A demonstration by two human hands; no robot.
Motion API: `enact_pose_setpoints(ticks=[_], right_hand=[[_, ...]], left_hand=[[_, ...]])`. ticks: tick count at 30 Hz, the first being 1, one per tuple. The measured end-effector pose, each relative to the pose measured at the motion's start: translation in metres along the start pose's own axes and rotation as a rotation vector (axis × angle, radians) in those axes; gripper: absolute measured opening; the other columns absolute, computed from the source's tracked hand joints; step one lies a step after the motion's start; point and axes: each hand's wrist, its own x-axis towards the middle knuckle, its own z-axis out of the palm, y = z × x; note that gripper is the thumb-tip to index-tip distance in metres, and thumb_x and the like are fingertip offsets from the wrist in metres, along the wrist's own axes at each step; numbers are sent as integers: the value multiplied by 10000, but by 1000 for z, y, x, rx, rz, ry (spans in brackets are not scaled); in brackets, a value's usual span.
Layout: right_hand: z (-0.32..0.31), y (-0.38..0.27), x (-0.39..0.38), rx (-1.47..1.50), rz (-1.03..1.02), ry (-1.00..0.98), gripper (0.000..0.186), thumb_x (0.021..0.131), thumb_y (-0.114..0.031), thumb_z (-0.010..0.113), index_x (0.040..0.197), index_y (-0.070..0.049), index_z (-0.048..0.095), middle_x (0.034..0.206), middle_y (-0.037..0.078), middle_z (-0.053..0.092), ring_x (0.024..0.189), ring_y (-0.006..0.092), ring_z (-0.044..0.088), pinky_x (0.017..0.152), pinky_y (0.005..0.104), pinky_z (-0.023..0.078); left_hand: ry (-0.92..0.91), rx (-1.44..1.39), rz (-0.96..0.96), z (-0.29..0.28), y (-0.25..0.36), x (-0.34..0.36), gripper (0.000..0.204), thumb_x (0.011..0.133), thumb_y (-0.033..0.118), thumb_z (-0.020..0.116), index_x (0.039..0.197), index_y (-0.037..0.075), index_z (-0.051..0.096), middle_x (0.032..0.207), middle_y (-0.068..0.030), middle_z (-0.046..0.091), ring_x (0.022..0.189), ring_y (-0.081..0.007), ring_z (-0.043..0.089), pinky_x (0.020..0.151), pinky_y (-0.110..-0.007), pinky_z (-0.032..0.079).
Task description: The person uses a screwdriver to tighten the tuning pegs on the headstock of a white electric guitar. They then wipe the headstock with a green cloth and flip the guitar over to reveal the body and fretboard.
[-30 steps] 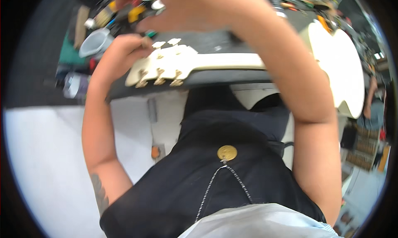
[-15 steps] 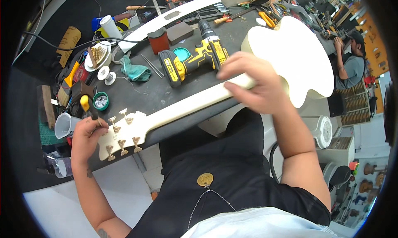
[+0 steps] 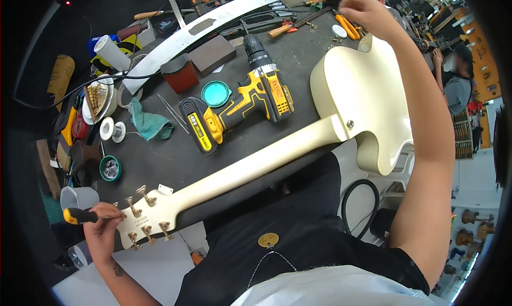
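Note:
My left hand (image 3: pixel 104 226) grips a yellow-and-black screwdriver (image 3: pixel 80 216) at the headstock (image 3: pixel 149 215) of a white guitar, which lies back side up with brass-coloured tuners. The neck (image 3: pixel 245 164) runs up to the body (image 3: pixel 357 87) on the right. My right hand (image 3: pixel 365 12) is raised beyond the body, fingers loosely curved and apparently empty, over the back of the bench beside orange-handled pliers (image 3: pixel 349 27).
On the dark bench (image 3: pixel 144 167) are a yellow cordless drill (image 3: pixel 240 103), teal lid (image 3: pixel 215 93), sanding blocks (image 3: pixel 212 55), cloth (image 3: pixel 150 119), spool (image 3: pixel 112 130) and cup (image 3: pixel 78 198). A white strip (image 3: pixel 149 50) lies behind. A co-worker (image 3: pixel 456 87) works at far right.
My right hand has left the neck and reached up to the back right of the bench. The screwdriver in my left hand has tilted from upright toward horizontal. The view has shifted.

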Motion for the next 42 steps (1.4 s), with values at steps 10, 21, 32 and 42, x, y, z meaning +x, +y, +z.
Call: enact_pose_setpoints(ticks=[10, 21, 32, 42], right_hand=[[92, 39, 73, -563, 1, -537, 287, 705, -39, 789, 992, -48, 771, 919, 131, 769, 773, 298, 739, 715, 416, 590], [26, 56, 40, -271, 40, -87, 230, 822, -22, 692, 1051, -17, 689, 850, 93, 682, 793, 224, 656, 736, 377, 526], [-53, -121, -253, 350, 36, 342, 92, 844, -25, 778, 853, -4, 689, 821, 78, 695, 793, 183, 668, 711, 308, 514], [87, -172, -297, 1311, -1, 818, 141, 1037, -119, 645, 988, 0, 588, 843, 97, 609, 731, 172, 548, 681, 318, 468]], left_hand=[[22, -177, 302, 13, 65, 67, 128, 965, 71, 714, 1015, 13, 612, 978, -116, 590, 910, -201, 611, 818, -371, 559], [-388, 17, 512, 252, 223, 333, 202, 944, 157, 722, 1086, 13, 720, 941, -79, 740, 940, -154, 693, 859, -304, 531], [-271, 215, 533, 441, 231, 398, 113, 902, 113, 746, 928, 7, 720, 975, -108, 776, 841, -227, 740, 790, -390, 566], [-386, -317, 470, 336, 269, 316, 195, 963, 130, 726, 1054, -41, 701, 935, -96, 720, 856, -174, 709, 738, -331, 582]])
